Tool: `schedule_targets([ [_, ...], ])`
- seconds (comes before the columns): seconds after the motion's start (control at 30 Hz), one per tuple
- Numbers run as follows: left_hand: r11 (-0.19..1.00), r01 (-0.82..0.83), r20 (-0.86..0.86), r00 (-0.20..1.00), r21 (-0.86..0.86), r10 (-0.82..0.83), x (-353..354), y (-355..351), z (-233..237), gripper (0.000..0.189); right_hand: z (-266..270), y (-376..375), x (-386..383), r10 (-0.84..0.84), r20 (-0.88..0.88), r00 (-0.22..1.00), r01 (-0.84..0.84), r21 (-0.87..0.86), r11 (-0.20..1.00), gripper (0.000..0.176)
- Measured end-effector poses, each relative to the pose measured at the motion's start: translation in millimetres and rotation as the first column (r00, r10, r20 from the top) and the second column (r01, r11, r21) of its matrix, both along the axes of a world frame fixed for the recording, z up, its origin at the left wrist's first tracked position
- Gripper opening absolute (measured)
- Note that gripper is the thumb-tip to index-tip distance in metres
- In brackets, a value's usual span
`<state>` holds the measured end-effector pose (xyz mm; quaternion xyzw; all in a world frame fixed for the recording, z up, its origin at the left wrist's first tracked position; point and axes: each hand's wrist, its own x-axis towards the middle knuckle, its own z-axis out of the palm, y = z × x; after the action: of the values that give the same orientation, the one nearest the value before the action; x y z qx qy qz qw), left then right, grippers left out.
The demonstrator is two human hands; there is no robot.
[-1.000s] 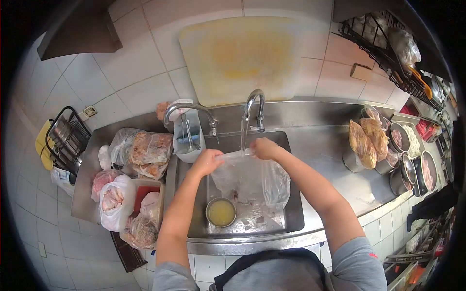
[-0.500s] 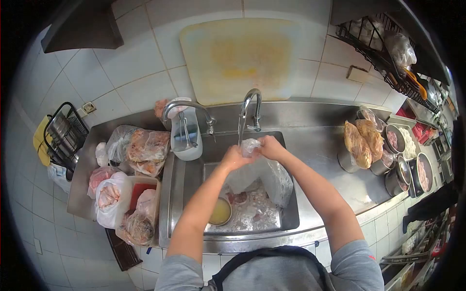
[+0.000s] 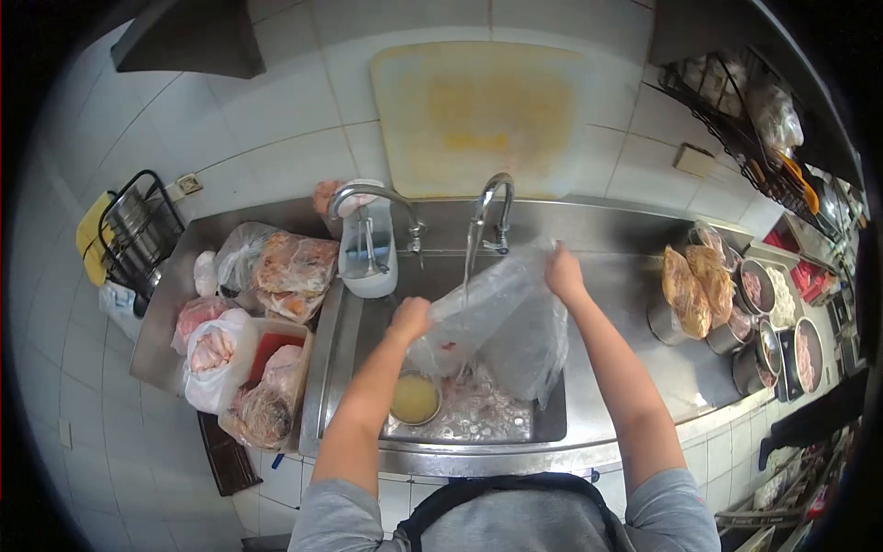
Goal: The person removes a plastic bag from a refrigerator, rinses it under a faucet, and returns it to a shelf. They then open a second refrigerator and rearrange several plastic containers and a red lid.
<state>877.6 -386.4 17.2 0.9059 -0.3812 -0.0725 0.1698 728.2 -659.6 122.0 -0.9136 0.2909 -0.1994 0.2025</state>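
Observation:
A clear plastic bag (image 3: 501, 308) is stretched wide over the sink (image 3: 550, 425) between my two hands. My left hand (image 3: 410, 320) is closed on the bag's left edge. On the other side, my right hand (image 3: 563, 273) grips its upper right corner. Water runs from the right faucet (image 3: 494, 207) down by the bag's top edge. Below the bag, splashing water covers the sink bottom and partly hides what lies there. A round metal bowl (image 3: 416, 399) of yellowish liquid sits at the sink's left side, under my left forearm.
Bagged meat (image 3: 294, 265) and a plastic bin (image 3: 299, 333) fill the left basin. A white container (image 3: 370, 267) stands behind the left faucet (image 3: 379, 191). On the right counter are metal pots (image 3: 670, 322) with bagged food. A cutting board (image 3: 483, 120) leans on the wall.
My hands have moved apart, left hand leftward and down, right hand rightward. The bag, bunched under the faucet before, is now spread open between them. The whole view has shifted slightly.

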Motion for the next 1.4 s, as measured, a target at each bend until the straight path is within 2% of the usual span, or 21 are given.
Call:
schedule_targets([
  [0.07, 0.997, 0.070, 0.053, 0.996, -0.019, -0.069, 6.0, -9.0, 15.4, 0.021, -7.0, 34.8, 2.4, -0.075, -0.032, 0.997, 0.061, -0.327, 0.943, 0.057],
  [0.1, 0.990, 0.132, 0.074, 0.988, 0.055, -0.136, 6.7, -20.0, 27.8, 0.022, -12.7, 51.9, 8.9, 0.035, -0.176, 0.984, -0.090, -0.317, 0.944, 0.080],
  [0.13, 0.973, 0.193, 0.087, 0.975, 0.130, -0.205, 2.8, -30.9, 40.3, 0.023, -14.5, 74.2, 11.5, 0.180, -0.212, 0.961, -0.241, -0.311, 0.919, 0.083],
  [0.2, 0.978, 0.200, 0.081, 0.975, 0.064, -0.205, -14.7, -45.6, 61.8, 0.022, -28.4, 110.8, 12.9, 0.386, -0.266, 0.883, -0.444, -0.206, 0.872, 0.094],
  [0.23, 0.978, 0.207, 0.082, 0.975, 0.030, -0.208, -19.8, -46.5, 72.5, 0.022, -37.2, 123.0, 18.6, 0.405, -0.251, 0.879, -0.434, -0.074, 0.898, 0.074],
  [0.33, 0.970, 0.208, 0.060, 0.974, 0.126, -0.217, -18.3, -27.4, 90.8, 0.023, -67.7, 101.8, 47.9, 0.563, -0.369, 0.739, -0.539, 0.177, 0.824, 0.045],
  [0.43, 0.962, 0.174, 0.089, 0.976, 0.211, -0.197, 2.4, 0.2, 88.9, 0.020, -99.7, 81.2, 61.2, 0.567, -0.396, 0.722, -0.591, 0.074, 0.803, 0.025],
  [0.53, 0.930, 0.245, 0.110, 0.952, 0.274, -0.284, 0.1, -2.0, 106.3, 0.018, -92.7, 83.3, 61.0, 0.676, -0.464, 0.572, -0.748, 0.042, 0.662, 0.032],
  [0.63, 0.961, 0.273, 0.134, 0.952, 0.032, -0.275, -14.9, -27.6, 109.4, 0.012, -64.2, 119.3, 40.3, 0.776, 0.066, 0.627, -0.779, 0.049, 0.625, 0.041],
  [0.7, 0.948, 0.315, 0.118, 0.944, -0.052, -0.307, -18.8, -39.1, 108.4, 0.026, -88.7, 122.0, 47.9, 0.577, -0.003, 0.817, -0.515, 0.448, 0.731, 0.052],
  [0.73, 0.938, 0.334, 0.112, 0.940, -0.097, -0.323, -18.6, -40.6, 107.9, 0.033, -100.9, 118.7, 53.5, 0.469, -0.081, 0.880, -0.329, 0.608, 0.722, 0.057],
  [0.77, 0.930, 0.263, 0.141, 0.962, -0.256, -0.233, -21.1, -36.9, 103.6, 0.042, -87.1, 113.4, 47.3, 0.506, -0.071, 0.859, -0.271, 0.777, 0.568, 0.053],
  [0.83, 0.823, 0.124, 0.155, 0.987, -0.554, -0.044, -39.6, -25.0, 85.3, 0.061, -95.0, 98.6, 42.4, 0.432, -0.031, 0.902, -0.239, 0.795, 0.557, 0.047],
  [0.87, 0.760, 0.057, 0.082, 0.997, -0.647, -0.004, -46.2, -19.7, 64.4, 0.069, -99.6, 91.1, 38.9, 0.389, -0.013, 0.921, -0.221, 0.805, 0.551, 0.044],
  [0.93, 0.599, -0.084, -0.074, 0.996, -0.796, 0.042, -54.7, -18.3, 2.4, 0.084, -105.1, 71.0, 36.5, 0.275, 0.058, 0.960, -0.165, 0.909, 0.382, 0.042],
  [1.03, 0.630, -0.369, -0.387, 0.915, -0.683, 0.116, -85.4, -26.7, -57.2, 0.085, -92.1, 58.2, 30.9, 0.224, 0.058, 0.973, -0.076, 0.994, 0.073, 0.046],
  [1.07, 0.677, -0.331, -0.435, 0.900, -0.657, 0.018, -78.8, -34.7, -71.3, 0.084, -80.1, 57.5, 27.6, 0.234, 0.048, 0.971, -0.041, 0.999, -0.033, 0.048],
  [1.17, 0.755, -0.259, -0.601, 0.769, -0.602, -0.216, -71.9, -53.4, -85.6, 0.075, -46.9, 68.7, 14.1, 0.255, 0.068, 0.965, -0.085, 0.995, 0.056, 0.051],
  [1.23, 0.763, -0.299, -0.720, 0.627, -0.574, -0.296, -76.3, -48.2, -61.4, 0.064, -56.9, 52.1, 12.3, 0.301, 0.130, 0.945, -0.131, 0.991, -0.018, 0.051],
  [1.33, 0.888, -0.226, -0.694, 0.707, -0.401, -0.133, -61.6, -43.0, -67.1, 0.056, -49.8, 40.7, 2.3, 0.373, 0.192, 0.908, -0.191, 0.981, -0.040, 0.052],
  [1.4, 0.923, -0.215, -0.738, 0.667, -0.319, -0.100, -49.1, -31.6, -53.8, 0.051, -46.1, 36.0, -3.3, 0.397, 0.209, 0.894, -0.220, 0.975, -0.019, 0.053],
])
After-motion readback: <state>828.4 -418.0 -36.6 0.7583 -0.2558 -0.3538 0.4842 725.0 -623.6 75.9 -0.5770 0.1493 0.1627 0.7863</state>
